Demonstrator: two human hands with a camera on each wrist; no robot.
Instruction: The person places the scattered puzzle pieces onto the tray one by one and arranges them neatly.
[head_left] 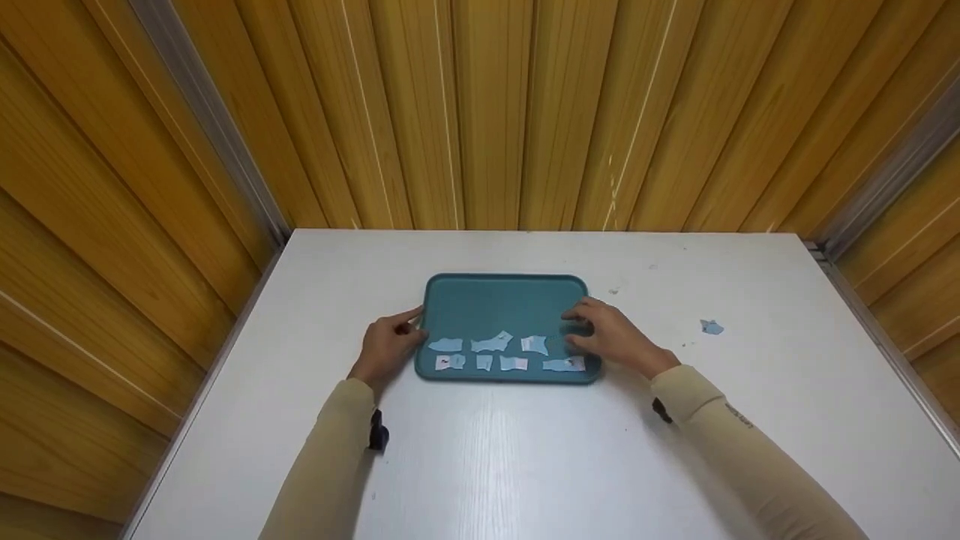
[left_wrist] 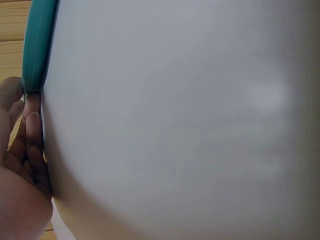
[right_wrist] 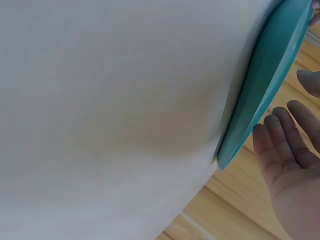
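Note:
A teal tray lies on the white table, with several torn light-blue paper pieces in two rows along its near half. At the tray's left edge, my left hand grips the rim. The left wrist view shows that hand's thumb beside the rim and its other fingers at the tray's underside. My right hand reaches over the right edge with nothing between its fingers. Loosely bent and spread, its fingers are near the tray's side in the right wrist view.
Another torn blue paper piece lies on the white table to the right of the tray. Tiny scraps are scattered near the tray's upper right. Wood-patterned walls stand behind the table and on both sides.

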